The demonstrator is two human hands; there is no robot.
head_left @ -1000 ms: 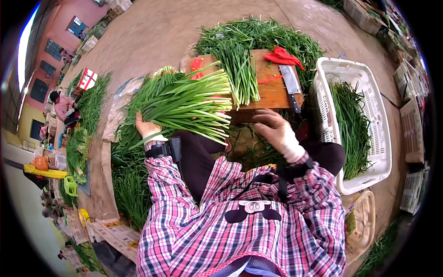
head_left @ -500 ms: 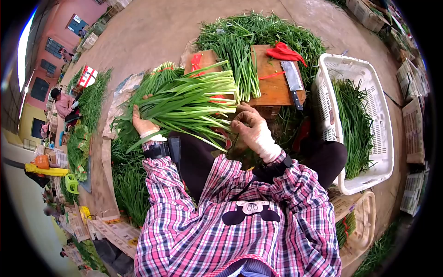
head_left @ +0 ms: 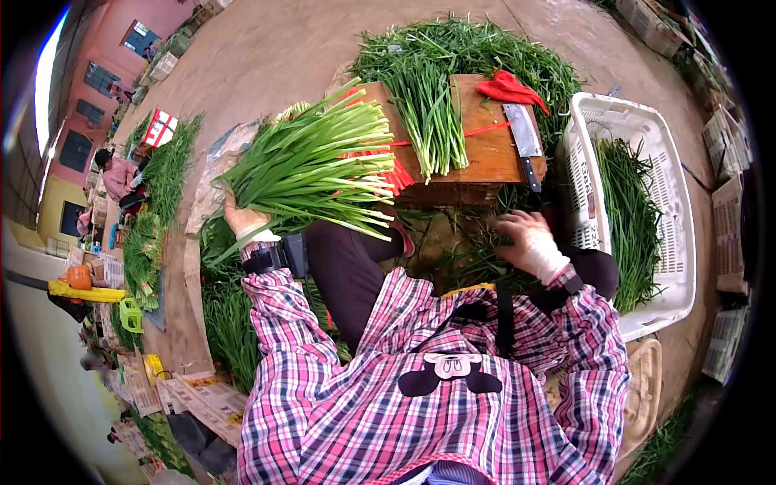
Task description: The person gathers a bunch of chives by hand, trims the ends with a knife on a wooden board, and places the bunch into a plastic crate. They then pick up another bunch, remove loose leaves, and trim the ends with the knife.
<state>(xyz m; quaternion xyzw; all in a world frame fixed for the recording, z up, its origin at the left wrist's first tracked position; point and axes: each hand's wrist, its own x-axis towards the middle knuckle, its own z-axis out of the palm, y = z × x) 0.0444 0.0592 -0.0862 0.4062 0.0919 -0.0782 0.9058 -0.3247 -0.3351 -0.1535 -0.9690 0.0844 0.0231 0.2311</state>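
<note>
Since half a second ago the right hand [head_left: 529, 242] has dropped away from the bunch [head_left: 311, 166] to the low right of centre, into loose greens at the foot of the board [head_left: 489, 149]; its fingers curl down among the stalks, but whether they grip any I cannot tell. The left hand [head_left: 241, 220] has lifted the bunch higher, its cut ends now fanning toward the board's left edge. That hand is clenched round the bunch's base, left of centre.

The ground is bare concrete, outdoors, with pink and yellow buildings at the far left. One wooden board sits upper centre, bearing one smaller pile of greens [head_left: 428, 117], one cleaver [head_left: 525, 141] and red ties [head_left: 511, 87]. One white basket [head_left: 647, 210] at the right holds more greens. A heap of greens [head_left: 469, 48] lies behind the board, another [head_left: 226, 323] at lower left. One other person [head_left: 117, 174] crouches at the far left. Printed cartons [head_left: 723, 218] line the right edge.
</note>
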